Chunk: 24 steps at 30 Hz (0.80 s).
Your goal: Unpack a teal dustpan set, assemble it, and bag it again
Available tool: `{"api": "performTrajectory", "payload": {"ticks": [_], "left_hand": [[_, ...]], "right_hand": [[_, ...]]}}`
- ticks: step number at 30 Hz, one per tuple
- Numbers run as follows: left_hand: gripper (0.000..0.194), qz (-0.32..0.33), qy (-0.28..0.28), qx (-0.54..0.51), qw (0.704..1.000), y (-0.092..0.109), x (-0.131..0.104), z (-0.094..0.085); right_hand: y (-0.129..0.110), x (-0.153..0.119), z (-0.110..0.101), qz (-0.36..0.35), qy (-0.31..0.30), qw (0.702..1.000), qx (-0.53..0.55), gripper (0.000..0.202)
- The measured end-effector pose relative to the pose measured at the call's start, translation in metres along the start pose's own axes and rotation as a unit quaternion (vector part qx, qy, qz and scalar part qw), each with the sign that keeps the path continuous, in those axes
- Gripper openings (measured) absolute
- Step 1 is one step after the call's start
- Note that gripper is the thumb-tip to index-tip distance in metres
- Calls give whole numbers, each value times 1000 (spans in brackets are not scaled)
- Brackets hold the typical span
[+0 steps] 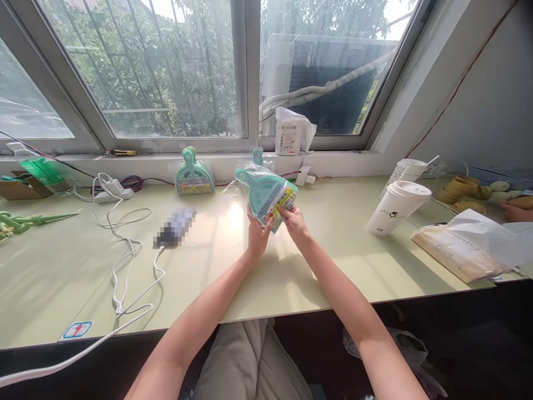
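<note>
Both my hands hold a small mint-green dustpan-and-brush set (263, 191) in clear plastic, tilted above the table (200, 278). My left hand (259, 236) is closed around its lower left edge. My right hand (293, 223) grips the lower right side, thumb on the yellow printed label. Behind it, another dustpan set (258, 155) shows only its handle and some plastic wrap. To the left, further wrapped dustpan sets (194, 173) lean upright near the windowsill, with handles up.
A phone-like device (174, 228), blurred out, lies left with a white cable (125, 250) running to a power strip (112, 191). Two white cups (397, 208) and a tissue pack (466, 244) stand right. A white package (291, 133) sits on the sill. A green bottle (41, 169) lies far left.
</note>
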<state>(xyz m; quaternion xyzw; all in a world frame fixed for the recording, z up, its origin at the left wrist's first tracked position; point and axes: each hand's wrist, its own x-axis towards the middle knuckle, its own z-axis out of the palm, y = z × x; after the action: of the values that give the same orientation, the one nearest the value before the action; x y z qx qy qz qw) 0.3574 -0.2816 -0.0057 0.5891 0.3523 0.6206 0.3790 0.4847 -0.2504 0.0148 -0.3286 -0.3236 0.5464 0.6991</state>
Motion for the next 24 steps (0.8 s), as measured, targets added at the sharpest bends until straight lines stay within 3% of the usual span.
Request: {"api": "performTrajectory", "payload": {"ticks": [5, 9, 14, 20, 24], "left_hand": [[94, -100, -85, -81, 988, 2, 3, 8], [67, -162, -75, -177, 968, 8, 15, 3], [59, -142, -31, -219, 965, 11, 14, -2], [58, -196, -84, -246, 946, 9, 8, 9], [52, -144, -31, -234, 961, 10, 15, 3]], "right_hand": [[-7, 2, -3, -63, 91, 994, 2, 38], [-5, 1, 0, -53, 61, 997, 9, 39], [7, -3, 5, -23, 22, 999, 9, 38], [7, 0, -2, -25, 35, 999, 21, 39], [7, 0, 0, -18, 19, 1000, 17, 42]]}}
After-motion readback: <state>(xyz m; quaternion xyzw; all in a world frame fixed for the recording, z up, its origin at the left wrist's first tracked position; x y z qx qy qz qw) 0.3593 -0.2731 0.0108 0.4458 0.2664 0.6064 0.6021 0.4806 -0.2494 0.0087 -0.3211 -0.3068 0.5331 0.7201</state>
